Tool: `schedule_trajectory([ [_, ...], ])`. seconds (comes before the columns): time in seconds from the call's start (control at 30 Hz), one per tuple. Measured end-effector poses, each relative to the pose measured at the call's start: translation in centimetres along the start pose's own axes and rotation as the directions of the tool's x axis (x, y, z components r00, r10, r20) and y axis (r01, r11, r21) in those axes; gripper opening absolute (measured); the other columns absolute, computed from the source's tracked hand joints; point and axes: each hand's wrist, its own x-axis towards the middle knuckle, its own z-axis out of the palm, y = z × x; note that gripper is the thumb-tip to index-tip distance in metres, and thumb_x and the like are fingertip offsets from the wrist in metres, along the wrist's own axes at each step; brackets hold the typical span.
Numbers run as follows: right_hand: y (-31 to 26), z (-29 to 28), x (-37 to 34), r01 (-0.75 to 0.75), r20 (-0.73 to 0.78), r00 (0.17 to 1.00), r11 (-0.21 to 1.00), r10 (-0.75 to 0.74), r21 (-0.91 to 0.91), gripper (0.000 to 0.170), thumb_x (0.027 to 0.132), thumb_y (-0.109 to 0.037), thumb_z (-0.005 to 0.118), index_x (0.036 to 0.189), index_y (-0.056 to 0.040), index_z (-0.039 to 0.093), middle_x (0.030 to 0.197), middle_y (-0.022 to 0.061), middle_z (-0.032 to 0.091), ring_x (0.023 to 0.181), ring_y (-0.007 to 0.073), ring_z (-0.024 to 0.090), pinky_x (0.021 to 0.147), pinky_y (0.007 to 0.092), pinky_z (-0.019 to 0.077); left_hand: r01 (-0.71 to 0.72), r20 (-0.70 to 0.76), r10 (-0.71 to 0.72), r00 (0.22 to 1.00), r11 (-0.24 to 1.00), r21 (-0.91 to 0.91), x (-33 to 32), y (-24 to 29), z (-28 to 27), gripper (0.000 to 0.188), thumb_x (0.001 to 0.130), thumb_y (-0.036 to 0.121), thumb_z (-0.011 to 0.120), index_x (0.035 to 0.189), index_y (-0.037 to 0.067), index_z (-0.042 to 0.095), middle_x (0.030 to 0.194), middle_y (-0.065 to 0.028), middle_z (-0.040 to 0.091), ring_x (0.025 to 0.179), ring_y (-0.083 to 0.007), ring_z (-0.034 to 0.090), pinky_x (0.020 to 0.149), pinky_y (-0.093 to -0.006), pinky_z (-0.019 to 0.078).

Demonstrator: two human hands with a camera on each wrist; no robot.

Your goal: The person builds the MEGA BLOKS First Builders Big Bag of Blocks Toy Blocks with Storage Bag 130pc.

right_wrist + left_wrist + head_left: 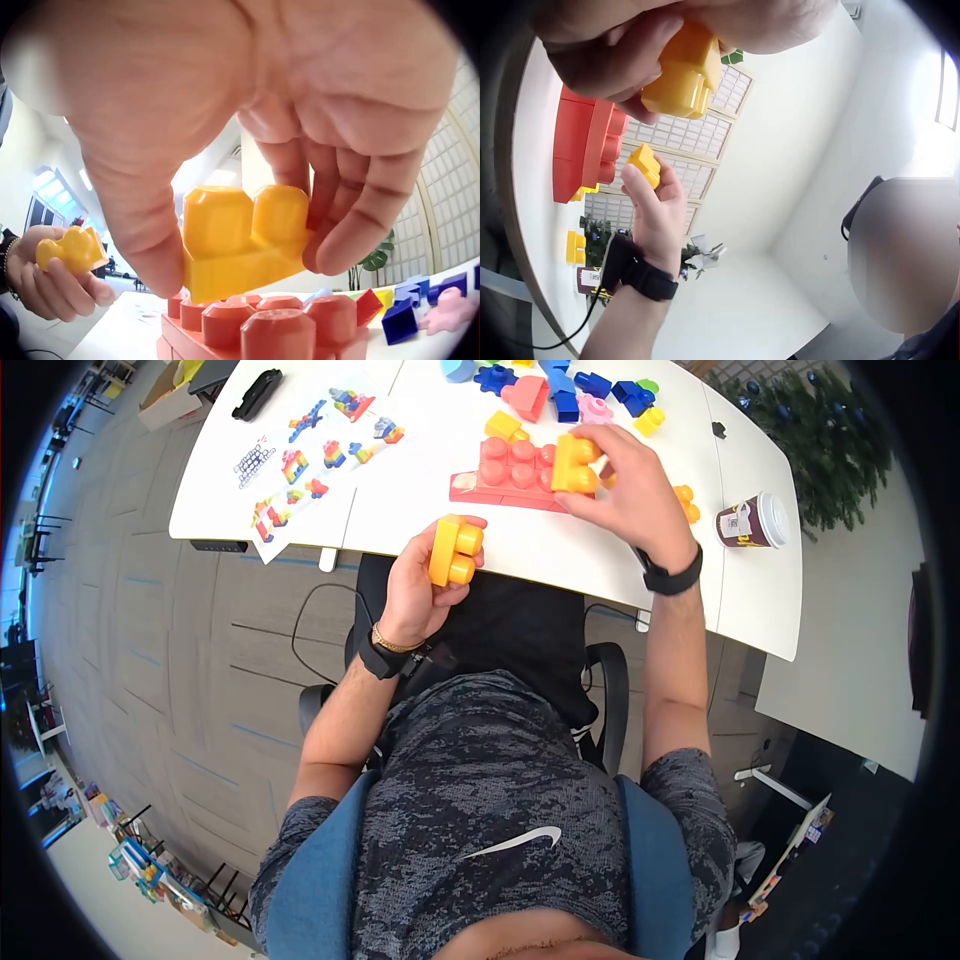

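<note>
Yellow two-stud toy brick (pixel 563 464), pinched between the thumb and fingers of the right hand (pixel 640 495), tilted just above the studs of a red brick build (pixel 515 482); whether a corner touches cannot be told. The left hand (pixel 412 585), nearer the body, has its fingers curled round a second yellow brick (pixel 445 552), at the near edge of the white table (pixel 540 540).

To the right of the right hand stands a lidded paper cup (pixel 738 524), its contents hidden by the white lid (pixel 773 520); a third yellow brick (pixel 687 506) lies between hand and cup. Far off to the left hands' side, beyond the table, a cardboard box (pixel 165 412) holds something yellow, too small to make out.

A strip of tabletop runs between the red build and the near edge, below the right hand. Ahead of that hand, loose coloured blocks (pixel 566 407) crowd toward the far edge. Ahead and left of the left hand lies a printed picture sheet (pixel 320 478).
</note>
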Motion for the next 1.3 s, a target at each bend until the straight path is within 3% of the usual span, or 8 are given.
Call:
schedule_trajectory([
  [0.27, 1.1, 1.6, 3.6, 0.134, 0.317, 0.948, 0.951, -0.041, -0.279, 0.062, 0.073, -0.025, 0.09, 0.123, -0.0003, 0.066, 0.11, 0.0158, 0.065, 0.108, 0.0336, 0.064, 0.094, 0.0404, 0.0535, 0.101, 0.015, -0.1, 0.995, 0.99, -0.098, -0.1, 0.5, -0.2, 0.058, 0.115, 0.047, 0.033, 0.134, -0.002, 0.059, 0.094, -0.0032, 0.063, 0.058, -0.0016, 0.034, 0.046, -0.0146, 0.0265],
  [0.43, 0.6, 1.2, 3.6, 0.096, 0.382, 0.923, 0.934, 0.046, -0.345, 0.073, 0.068, -0.036, 0.095, 0.126, -0.0009, 0.066, 0.117, 0.0167, 0.066, 0.116, 0.0349, 0.062, 0.099, 0.0421, 0.0522, -0.035, -0.004, 0.037, 0.999, 0.959, 0.281, 0.6, 0.4, 0.7, 0.067, 0.115, 0.056, 0.03, 0.133, -0.001, 0.061, 0.095, -0.0027, 0.066, 0.059, -0.0031, 0.041, 0.047, -0.0165, 0.0314],
  [0.53, -1.8, -0.1, 1.9, 0.193, 0.059, 0.981, 0.918, -0.184, -0.347, 0.083, 0.064, -0.04, 0.097, 0.129, -0.0012, 0.064, 0.117, 0.0186, 0.068, 0.117, 0.0385, 0.063, 0.099, 0.0451, 0.0528, -0.061, 0.069, 0.045, 0.997, 0.969, 0.24, 1.1, 0.6, 1.4, 0.064, 0.116, 0.053, 0.032, 0.133, -0.002, 0.061, 0.099, -0.0041, 0.068, 0.065, -0.0049, 0.05, 0.052, -0.0199, 0.0403],
  [0.87, -6.8, 1.9, -0.7, 0.144, 0.053, 0.987, 0.986, -0.149, 0.083, 0.066, 0.073, -0.026, 0.09, 0.126, 0.0017, 0.063, 0.112, 0.021, 0.071, 0.103, 0.0385, 0.071, 0.087, 0.0427, 0.0592, 0.031, 0.069, -0.033, 0.997, 0.999, 0.031, 2.5, 0.8, 4.5, 0.066, 0.116, 0.052, 0.026, 0.125, 0.0, 0.065, 0.1, -0.0055, 0.072, 0.091, -0.012, 0.069, 0.076, -0.0278, 0.0563],
  [0.97, -4.7, 0.1, 1.1, -0.023, 0.016, 1.0, 0.997, 0.021, 0.068, 0.066, 0.072, -0.029, 0.091, 0.124, 0.002, 0.065, 0.108, 0.022, 0.072, 0.103, 0.0378, 0.072, 0.086, 0.0414, 0.0598, -0.281, 0.272, 0.168, 0.948, 0.845, 0.455, 3.4, 2.8, 2.7, 0.055, 0.111, 0.05, 0.052, 0.129, 0.0, 0.065, 0.105, -0.0083, 0.073, 0.099, -0.0191, 0.071, 0.083, -0.0339, 0.0578],
  [1.03, -3.2, 0.1, 2.6, -0.011, 0.029, 1.0, 1.0, 0.01, 0.007, 0.067, 0.072, -0.031, 0.092, 0.124, 0.0017, 0.066, 0.102, 0.0222, 0.073, 0.101, 0.0381, 0.072, 0.087, 0.0426, 0.0589, -0.509, 0.478, 0.566, 0.672, -0.116, 0.853, 4.3, 4.4, 2.6, 0.062, 0.091, 0.041, 0.082, 0.133, -0.001, 0.064, 0.115, -0.014, 0.073, 0.105, -0.0291, 0.07, 0.091, -0.0411, 0.0567],
  [1.07, -2.3, 0.7, 3.1, 0.1, 0.056, 0.994, 0.99, -0.095, -0.102, 0.065, 0.072, -0.032, 0.092, 0.122, 0.0016, 0.067, 0.099, 0.0218, 0.073, 0.099, 0.0381, 0.072, 0.086, 0.0435, 0.0586, -0.472, 0.488, 0.577, 0.655, -0.192, 0.861, 5.8, 4.4, 1.7, 0.086, 0.067, 0.023, 0.099, 0.14, -0.003, 0.06, 0.122, -0.0216, 0.071, 0.111, -0.0347, 0.07, 0.097, -0.041, 0.0563],
  [1.3, -1.3, 3.0, 4.4, 0.185, 0.277, 0.955, 0.943, -0.106, -0.275, 0.052, 0.072, -0.035, 0.092, 0.103, 0.0002, 0.069, 0.09, 0.019, 0.073, 0.093, 0.0375, 0.072, 0.083, 0.0458, 0.0587, -0.538, 0.526, 0.327, 0.785, -0.063, 0.841, 8.8, 4.2, 0.2, 0.084, 0.079, 0.02, 0.09, 0.15, -0.001, 0.05, 0.137, -0.025, 0.064, 0.125, -0.0419, 0.064, 0.106, -0.0447, 0.0527],
])
